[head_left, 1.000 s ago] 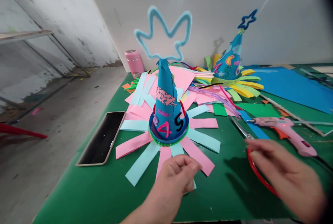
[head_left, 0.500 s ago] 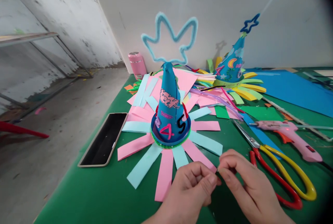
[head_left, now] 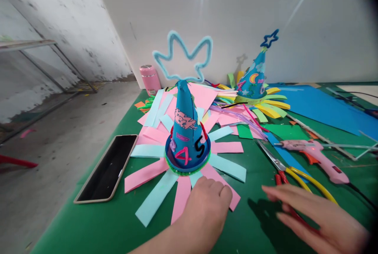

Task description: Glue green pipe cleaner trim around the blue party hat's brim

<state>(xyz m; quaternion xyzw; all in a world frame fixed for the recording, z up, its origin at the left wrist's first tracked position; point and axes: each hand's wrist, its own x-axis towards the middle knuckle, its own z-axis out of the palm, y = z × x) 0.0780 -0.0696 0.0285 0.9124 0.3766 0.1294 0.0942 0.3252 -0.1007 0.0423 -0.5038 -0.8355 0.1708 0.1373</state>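
Note:
A blue cone party hat (head_left: pixel 187 139) stands upright, with a pink 4, a black 5 and a light-blue fuzzy pipe-cleaner crown (head_left: pixel 189 55) on top. Pink and pale-blue paper strips (head_left: pixel 156 203) fan out from its brim. My left hand (head_left: pixel 206 206) is over the front strips, its fingers curled closed; whatever they might hold is hidden. My right hand (head_left: pixel 319 214) hovers to the right with fingers stretched out and nothing visible in them. Partly under it lie scissors (head_left: pixel 280 165) with red and yellow handles.
A phone (head_left: pixel 108 167) lies to the left of the hat. On the right is a pink glue gun (head_left: pixel 317 155) with its cord. Behind are a pink bottle (head_left: pixel 150 80), loose coloured paper (head_left: pixel 203 96), a second cone hat (head_left: pixel 253 76) and a blue sheet (head_left: pixel 321 106).
My hands have parted: earlier their fingertips pinched together in front of the hat. The left moved left over the strips; the right moved right and opened. The view shifted slightly.

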